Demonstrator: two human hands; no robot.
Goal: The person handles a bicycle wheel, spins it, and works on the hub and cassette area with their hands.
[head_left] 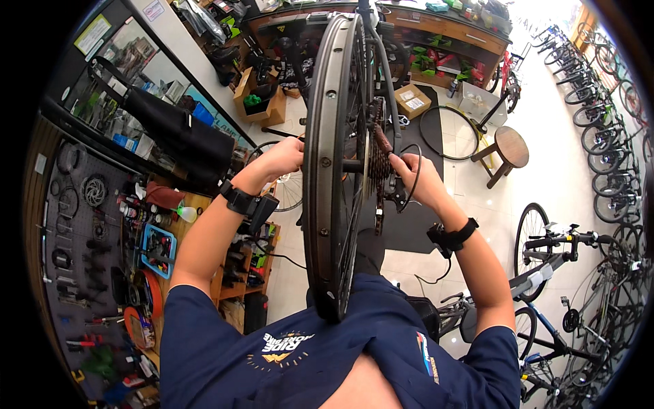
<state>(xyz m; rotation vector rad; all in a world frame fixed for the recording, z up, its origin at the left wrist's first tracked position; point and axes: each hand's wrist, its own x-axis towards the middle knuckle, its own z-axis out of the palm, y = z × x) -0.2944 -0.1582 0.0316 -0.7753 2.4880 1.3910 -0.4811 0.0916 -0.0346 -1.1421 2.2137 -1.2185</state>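
Note:
A bicycle wheel (pixel 325 136) stands upright before my chest, its bare rim showing with no tyre on it. To its right are the hub (pixel 351 165), the cassette (pixel 372 163) and the rear derailleur (pixel 396 193). My left hand (pixel 285 155) is closed at the wheel's left side, level with the hub; the rim hides its fingertips and anything in them. On the other side my right hand (pixel 415 176) is closed beside the cassette, below a reddish-brown piece (pixel 383 139). What its fingers pinch is too small to make out. A black cable loops past that hand.
Tools hang on a pegboard (pixel 75 225) at the left, with a blue tray (pixel 158 251) on a bench beside it. An open cardboard box (pixel 261 102) and a workbench (pixel 443 26) stand ahead. At the right are a wooden stool (pixel 511 148) and rows of bicycles (pixel 603 146).

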